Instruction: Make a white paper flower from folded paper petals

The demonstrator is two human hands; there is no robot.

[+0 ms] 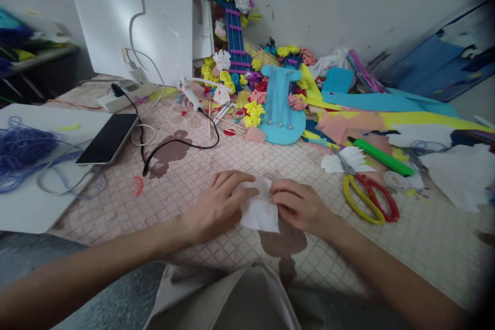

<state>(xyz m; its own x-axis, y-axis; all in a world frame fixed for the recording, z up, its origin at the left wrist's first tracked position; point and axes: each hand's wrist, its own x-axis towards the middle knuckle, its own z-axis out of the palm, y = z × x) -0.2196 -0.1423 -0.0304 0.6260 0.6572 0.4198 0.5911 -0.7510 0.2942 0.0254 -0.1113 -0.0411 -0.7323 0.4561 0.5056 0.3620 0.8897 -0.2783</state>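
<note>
Near the table's front edge lies a small white piece of thin, soft paper (260, 211) between my hands. My left hand (220, 201) has its fingers bent and the thumb and fingertips closed at the paper's left and upper part. On the right side, my right hand (299, 203) pinches the paper's edge with curled fingers. The paper's upper edge looks slightly folded, and part of it is covered by my fingers. To the right of my right hand are scissors (363, 203) with one yellow and one red handle, their blades over a fringed white paper piece (340, 160).
A phone (108, 139) and blue yarn (25, 147) rest on a white board at left. A black cable (181, 142) runs to a glue gun (189, 94). Behind are a blue instrument-shaped cutout (282, 108), paper flowers, coloured scraps, and a green cutter (382, 157).
</note>
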